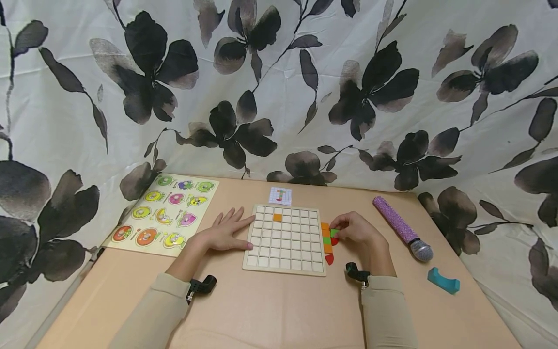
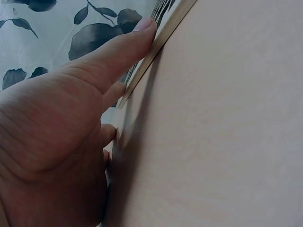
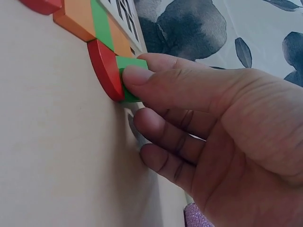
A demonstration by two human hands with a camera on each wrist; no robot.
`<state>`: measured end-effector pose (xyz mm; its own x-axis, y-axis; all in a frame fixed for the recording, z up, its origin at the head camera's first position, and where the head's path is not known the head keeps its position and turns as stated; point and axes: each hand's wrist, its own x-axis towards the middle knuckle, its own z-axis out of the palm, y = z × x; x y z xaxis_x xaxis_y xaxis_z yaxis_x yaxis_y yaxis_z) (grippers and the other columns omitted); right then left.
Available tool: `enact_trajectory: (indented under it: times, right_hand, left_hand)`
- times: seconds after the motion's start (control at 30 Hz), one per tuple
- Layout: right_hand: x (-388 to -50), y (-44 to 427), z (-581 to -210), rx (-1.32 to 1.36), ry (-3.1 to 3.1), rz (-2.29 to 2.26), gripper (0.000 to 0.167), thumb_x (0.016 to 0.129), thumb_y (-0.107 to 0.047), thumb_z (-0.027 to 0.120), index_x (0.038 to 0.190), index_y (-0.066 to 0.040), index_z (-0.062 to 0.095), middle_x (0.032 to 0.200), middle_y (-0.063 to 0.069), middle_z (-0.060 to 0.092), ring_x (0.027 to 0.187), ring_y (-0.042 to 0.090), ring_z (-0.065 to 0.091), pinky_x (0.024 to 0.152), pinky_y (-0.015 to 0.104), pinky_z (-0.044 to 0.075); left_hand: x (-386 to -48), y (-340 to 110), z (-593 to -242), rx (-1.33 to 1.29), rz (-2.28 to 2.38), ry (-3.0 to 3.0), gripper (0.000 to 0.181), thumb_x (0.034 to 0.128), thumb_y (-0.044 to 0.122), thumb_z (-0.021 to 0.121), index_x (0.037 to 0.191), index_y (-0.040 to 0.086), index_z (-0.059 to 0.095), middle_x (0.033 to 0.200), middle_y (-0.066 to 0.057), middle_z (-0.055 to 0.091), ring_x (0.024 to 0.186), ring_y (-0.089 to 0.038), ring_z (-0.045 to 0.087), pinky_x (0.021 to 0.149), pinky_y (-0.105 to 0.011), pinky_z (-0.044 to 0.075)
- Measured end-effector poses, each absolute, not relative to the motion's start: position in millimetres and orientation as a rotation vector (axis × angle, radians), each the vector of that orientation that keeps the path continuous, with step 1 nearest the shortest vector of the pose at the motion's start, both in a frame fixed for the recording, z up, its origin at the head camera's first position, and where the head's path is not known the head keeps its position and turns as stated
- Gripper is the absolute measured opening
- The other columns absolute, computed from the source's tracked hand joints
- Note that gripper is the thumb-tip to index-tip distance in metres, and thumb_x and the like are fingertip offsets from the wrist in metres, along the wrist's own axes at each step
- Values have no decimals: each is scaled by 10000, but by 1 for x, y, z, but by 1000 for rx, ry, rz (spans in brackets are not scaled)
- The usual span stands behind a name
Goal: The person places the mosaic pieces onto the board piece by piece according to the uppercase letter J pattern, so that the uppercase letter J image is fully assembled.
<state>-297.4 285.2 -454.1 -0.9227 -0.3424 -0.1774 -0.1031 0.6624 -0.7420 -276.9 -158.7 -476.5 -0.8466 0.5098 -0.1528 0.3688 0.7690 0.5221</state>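
A wooden grid board point(image 1: 283, 242) lies mid-table, with one orange square block point(image 1: 277, 218) in an upper-left cell. My left hand point(image 1: 224, 231) rests at the board's left edge, fingers spread and fairly straight, thumb touching the rim. Beside the right edge, my right hand point(image 1: 359, 231) pinches a green block point(image 3: 132, 61) between thumb and forefinger. Against that block stands a red curved block point(image 3: 105, 71). Orange blocks point(image 3: 75, 21), a green block point(image 3: 101, 23) and another red curved block point(image 1: 329, 259) line the board's right side.
A small pattern card point(image 1: 280, 196) lies behind the board. At the left is a sheet of fruit pictures point(image 1: 174, 213). To the right are a glittery purple microphone point(image 1: 398, 223) and a teal curved block point(image 1: 443, 280). A floral curtain point(image 1: 305, 97) hangs along the table's back.
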Motion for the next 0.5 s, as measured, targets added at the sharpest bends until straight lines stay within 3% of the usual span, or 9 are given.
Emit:
enact_trajectory:
  times: [0.27,0.5]
  right_hand:
    - [-298,289,-455,-374,2574,-1164,141,939,-12,733,1074,-1,774,990,162,733,850,228,539,698,285,463]
    - [-298,289,-452,-322,2591,-1204,114,938,-13,731,1042,-27,774,944,133,711,821,237,576,683,285,517]
  left_hand:
    - [-277,-160,-477,685,709,2674,951,877,650,722,1652,279,314,1755,-185,28,1615,-437,-69,1259,-670,-77]
    - [-279,-160,-478,695,724,2666,964,875,646,726,1654,257,310,1749,-211,22,1607,-462,-69,1252,-679,-79]
